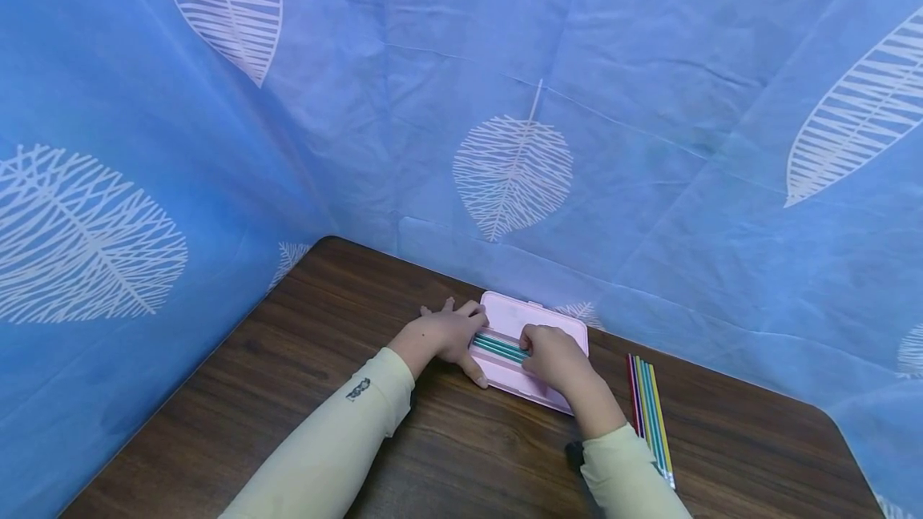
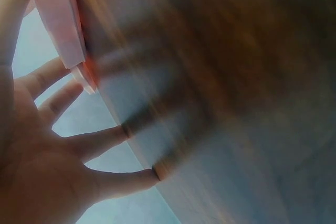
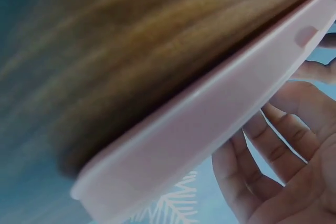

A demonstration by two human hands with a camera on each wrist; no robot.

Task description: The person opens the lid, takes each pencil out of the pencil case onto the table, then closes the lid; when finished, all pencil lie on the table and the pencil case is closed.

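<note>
An opened pink pencil case (image 1: 534, 312) lies on the table near its back edge, with several teal pencils (image 1: 497, 348) inside. My left hand (image 1: 450, 335) spans the case's left end, thumb at the front corner and fingers spread toward the back. In the left wrist view two of its fingers reach the case's corner (image 2: 60, 24), and the other fingertips touch the table. My right hand (image 1: 555, 355) is over the right part of the case, fingers bent at the pencils' right ends. Its fingertips are hidden behind the case wall (image 3: 184, 124) in the right wrist view; I cannot tell whether they pinch the pencils.
Several more pencils (image 1: 649, 403), red, yellow and teal among them, lie side by side to the right of the case, partly behind the right sleeve (image 1: 630, 471). A blue curtain (image 1: 649, 142) with white leaf prints hangs behind the dark wooden table (image 1: 303, 343).
</note>
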